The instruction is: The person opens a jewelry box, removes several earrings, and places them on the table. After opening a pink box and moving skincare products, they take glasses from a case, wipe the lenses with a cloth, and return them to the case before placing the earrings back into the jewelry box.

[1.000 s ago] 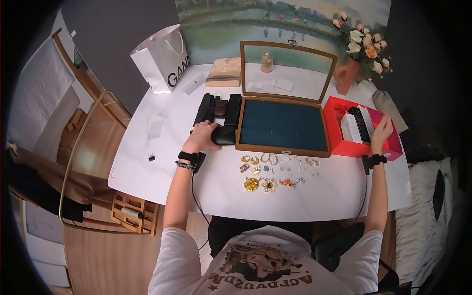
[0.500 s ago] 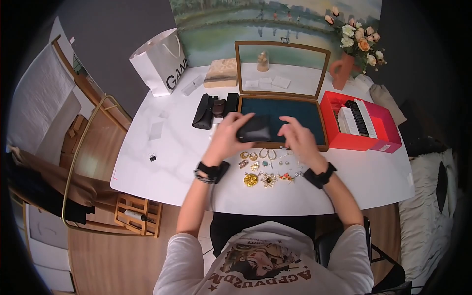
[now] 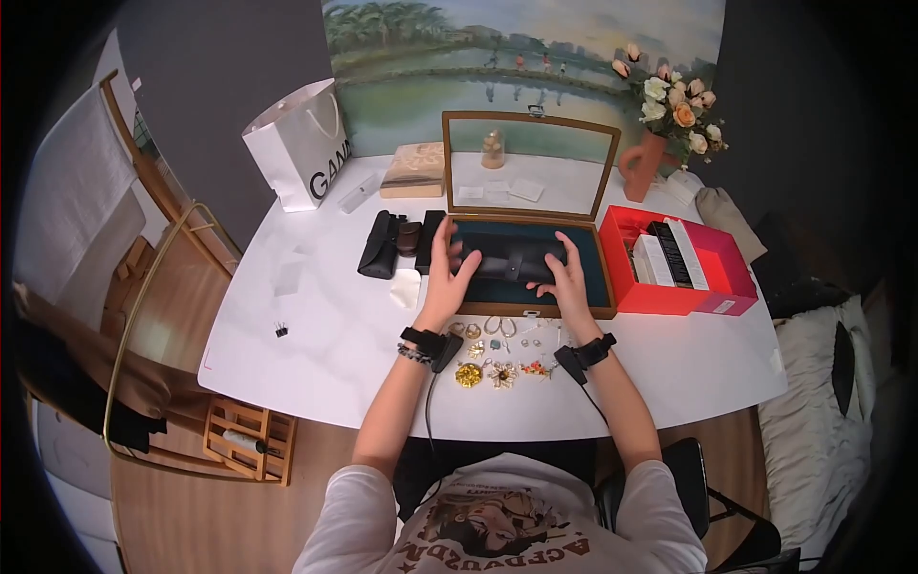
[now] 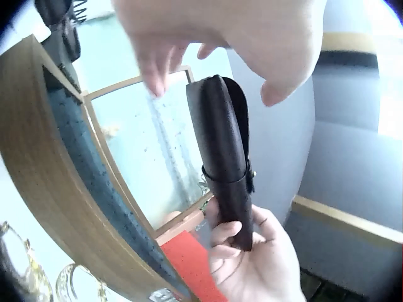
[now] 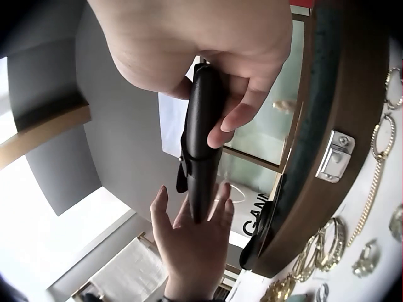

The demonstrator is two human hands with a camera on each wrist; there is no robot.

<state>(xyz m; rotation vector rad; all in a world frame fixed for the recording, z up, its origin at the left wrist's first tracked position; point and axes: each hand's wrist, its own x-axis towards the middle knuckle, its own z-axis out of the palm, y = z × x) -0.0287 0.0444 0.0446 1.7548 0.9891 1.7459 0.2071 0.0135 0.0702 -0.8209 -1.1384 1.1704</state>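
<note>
Over the lined wooden display box (image 3: 535, 312), a long black leather glasses case (image 3: 507, 266) with a strap and snap is held up. My right hand (image 5: 208, 44) pinches one end of it between thumb and fingers. At the opposite end, my left hand (image 4: 233, 31) has its fingers spread, with a gap between them and the case in the left wrist view. The box's glass lid (image 3: 526, 165) stands raised behind. Left of the box lie another black case (image 3: 379, 247), a small brown case (image 3: 409, 238) and a whitish cloth (image 3: 405, 288).
Earrings and brooches, including a gold brooch (image 3: 469, 375), lie in front of the box. To the right stands a red box (image 3: 654, 300) with cartons inside. A flower vase (image 3: 643, 167), a wooden block (image 3: 413, 172) and a white paper bag (image 3: 287, 143) stand at the back.
My left hand lifted the black glasses case from beside the display box and brought it over the lining. My right hand came from the red box and took its end; the left has let go.
</note>
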